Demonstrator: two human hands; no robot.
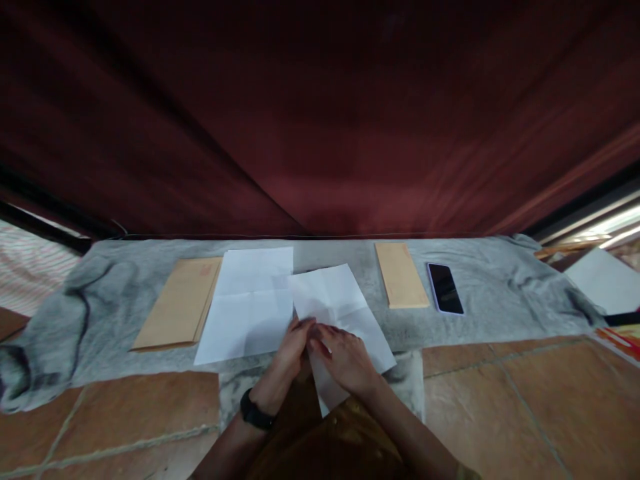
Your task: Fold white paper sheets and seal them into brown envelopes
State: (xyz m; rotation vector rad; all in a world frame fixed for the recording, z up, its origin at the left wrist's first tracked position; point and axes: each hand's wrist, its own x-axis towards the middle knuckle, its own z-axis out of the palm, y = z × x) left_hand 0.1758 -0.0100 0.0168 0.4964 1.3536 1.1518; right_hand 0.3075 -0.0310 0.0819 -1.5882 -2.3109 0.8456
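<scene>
A creased white sheet of paper (335, 290) lies slanted in front of me, its near corner reaching over my lap. My left hand (294, 345), with a dark band on the wrist, is closed at the sheet's left edge and pinches it. My right hand (345, 353) lies across the lower part of the same sheet, fingers together and bent, fingertips meeting those of the left hand at that edge. The hands partly cover the paper there. Left of it rests a stack of white paper (247, 303) with fold creases, which the slanted sheet slightly overlaps.
Brown envelopes (177, 303) lie left of the paper stack. A narrower brown envelope stack (401, 275) and a phone (445, 289) lie to the right. Everything rests on a grey cloth (505, 287) over a tiled floor (500, 400). A dark red curtain (320, 133) hangs behind.
</scene>
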